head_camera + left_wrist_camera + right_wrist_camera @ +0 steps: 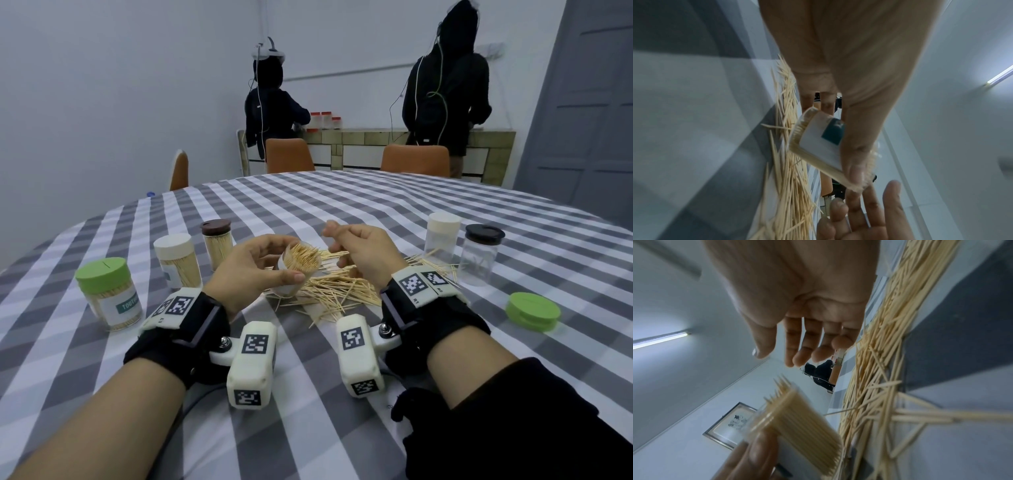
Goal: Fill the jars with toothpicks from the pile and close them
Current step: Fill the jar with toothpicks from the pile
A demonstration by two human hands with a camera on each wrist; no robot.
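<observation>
My left hand grips an open jar packed with toothpicks and tilts it to the right just above the toothpick pile on the checked table. The left wrist view shows my thumb across the jar's white label. My right hand hovers beside the jar's mouth with nothing in it. In the right wrist view its fingers are relaxed, with the jar below and the pile alongside.
Three lidded, filled jars stand to the left: green, cream and brown. Two lidded jars, cream and black, look empty on the right. A loose green lid lies front right. Two people stand at a far counter.
</observation>
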